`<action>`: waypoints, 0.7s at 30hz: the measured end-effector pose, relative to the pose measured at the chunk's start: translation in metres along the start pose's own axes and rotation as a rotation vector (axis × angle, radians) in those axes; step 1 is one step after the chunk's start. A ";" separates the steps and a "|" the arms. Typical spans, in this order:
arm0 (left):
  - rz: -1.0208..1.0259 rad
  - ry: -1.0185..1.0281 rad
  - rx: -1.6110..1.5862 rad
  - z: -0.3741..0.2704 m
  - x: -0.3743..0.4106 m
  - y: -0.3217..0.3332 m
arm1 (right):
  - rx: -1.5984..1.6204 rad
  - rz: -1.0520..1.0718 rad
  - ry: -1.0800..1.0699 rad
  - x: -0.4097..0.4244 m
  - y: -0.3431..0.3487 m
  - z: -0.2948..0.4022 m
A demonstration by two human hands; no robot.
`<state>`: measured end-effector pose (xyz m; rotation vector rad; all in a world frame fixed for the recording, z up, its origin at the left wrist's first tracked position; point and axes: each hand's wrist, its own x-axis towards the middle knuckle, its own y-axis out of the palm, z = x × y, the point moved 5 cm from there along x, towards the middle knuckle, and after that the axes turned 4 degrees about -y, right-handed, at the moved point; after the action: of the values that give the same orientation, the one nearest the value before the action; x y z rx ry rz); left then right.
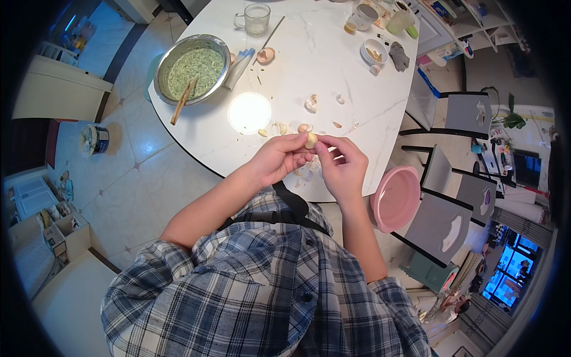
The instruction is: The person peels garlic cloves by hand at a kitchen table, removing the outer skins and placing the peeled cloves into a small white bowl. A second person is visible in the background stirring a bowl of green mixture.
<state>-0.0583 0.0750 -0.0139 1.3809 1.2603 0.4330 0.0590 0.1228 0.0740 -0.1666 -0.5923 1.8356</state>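
Both hands meet over the near edge of a white marbled table (357, 107). A pale garlic clove (311, 140) is pinched between the fingertips of my left hand (282, 154) and my right hand (344, 163). Just beyond the fingers lie more cloves, a bare yellowish one (262, 132) and a paler one (283, 129). A brownish piece (303, 127) sits right behind my left fingertips. Farther back is a partly broken garlic bulb (311, 103). Scraps of papery garlic skin (299, 178) are scattered below my hands, partly hidden by them.
At left, wooden chopsticks (184, 100) rest in a steel bowl (225, 73) of green mixture. Behind stand a glass mug (253, 21) and a cracked eggshell (266, 55). A small white bowl (371, 50) is back right. A pink basin (396, 198) stands beside grey chairs (441, 223).
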 end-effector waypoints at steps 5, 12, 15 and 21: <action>-0.033 0.035 0.043 -0.001 -0.001 -0.002 | -0.051 -0.028 -0.069 0.003 0.002 0.007; -0.049 0.018 0.055 0.000 -0.002 -0.002 | 0.006 -0.065 -0.109 0.002 0.005 0.000; -0.045 0.014 0.057 -0.001 -0.002 -0.003 | -0.005 -0.065 -0.122 0.001 0.006 -0.001; -0.041 0.024 0.048 -0.004 -0.003 0.003 | -0.046 0.006 -0.161 0.006 0.006 0.006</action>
<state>-0.0617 0.0755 -0.0094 1.3912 1.3239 0.3950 0.0500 0.1248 0.0775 -0.0518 -0.7470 1.8532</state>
